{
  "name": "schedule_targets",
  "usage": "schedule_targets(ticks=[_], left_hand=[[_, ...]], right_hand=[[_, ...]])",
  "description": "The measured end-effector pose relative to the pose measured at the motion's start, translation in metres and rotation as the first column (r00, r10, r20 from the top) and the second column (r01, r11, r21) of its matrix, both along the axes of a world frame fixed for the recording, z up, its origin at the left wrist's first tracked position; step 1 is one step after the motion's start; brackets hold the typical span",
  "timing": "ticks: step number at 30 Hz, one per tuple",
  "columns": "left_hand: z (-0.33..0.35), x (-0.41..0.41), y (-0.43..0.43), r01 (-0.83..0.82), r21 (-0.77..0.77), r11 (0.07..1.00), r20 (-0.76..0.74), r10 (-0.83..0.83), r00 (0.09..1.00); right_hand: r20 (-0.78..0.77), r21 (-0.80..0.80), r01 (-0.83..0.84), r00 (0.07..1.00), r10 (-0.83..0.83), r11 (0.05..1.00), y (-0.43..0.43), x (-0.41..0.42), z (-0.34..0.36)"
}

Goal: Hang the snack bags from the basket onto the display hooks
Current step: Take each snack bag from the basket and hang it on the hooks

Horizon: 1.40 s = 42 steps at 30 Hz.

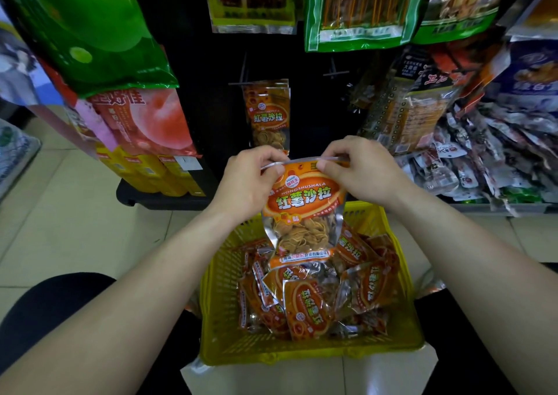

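While reaching forward over the yellow basket (217, 289), held one orange snack bag (303, 210) upright at centre frame, its lower end dangling just above the basket's contents. Pinched the bag's top seal at both ends: left hand (244, 180) on the left corner, fingers curled round the edge; right hand (362, 171) on the right corner, thumb and fingertips clamped on the strip. Had the two hands at opposite ends of that seal (not touching each other). Had more bags (311, 307) of the same kind heaped loosely in the basket at lower centre, on the tiled floor (75, 213). Faced a black display panel (211, 92) at upper centre, with matching bags (268, 116) hanging from a hook (241, 82) just above and behind the held one (exact count hard to tell). Had a second hook (333, 72) just right of that. Had a large green pack (90, 26) at upper left and a heap of small packets (498, 159) at the right edge.
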State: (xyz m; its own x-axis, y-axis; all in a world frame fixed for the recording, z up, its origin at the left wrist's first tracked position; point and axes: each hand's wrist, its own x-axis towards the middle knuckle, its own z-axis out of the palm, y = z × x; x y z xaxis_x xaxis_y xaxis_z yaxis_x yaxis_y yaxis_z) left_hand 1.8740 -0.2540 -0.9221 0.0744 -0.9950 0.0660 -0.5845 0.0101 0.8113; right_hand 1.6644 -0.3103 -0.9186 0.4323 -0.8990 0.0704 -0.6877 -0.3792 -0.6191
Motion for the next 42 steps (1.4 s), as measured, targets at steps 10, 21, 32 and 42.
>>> schedule_targets(ticks=[10, 21, 32, 42], left_hand=[[0.000, 0.002, 0.000, 0.057, 0.013, 0.998, 0.007, -0.057, 0.998], [-0.008, 0.003, 0.002, 0.098, 0.020, 0.995, 0.047, -0.099, 0.994], [-0.011, 0.010, 0.008, 0.133, 0.005, 0.991, 0.020, -0.133, 0.991], [-0.019, 0.066, 0.022, 0.021, 0.113, 0.993, 0.115, -0.034, 0.993]], right_hand=[[-0.023, 0.007, -0.110, 0.994, 0.110, 0.994, 0.003, 0.005, 0.001], [-0.109, 0.070, -0.186, 0.975, 0.193, 0.980, 0.000, 0.008, 0.000], [-0.282, 0.001, -0.209, 0.938, 0.201, 0.978, 0.012, 0.030, -0.013], [-0.375, 0.028, -0.128, 0.918, 0.129, 0.991, 0.014, 0.034, -0.012]])
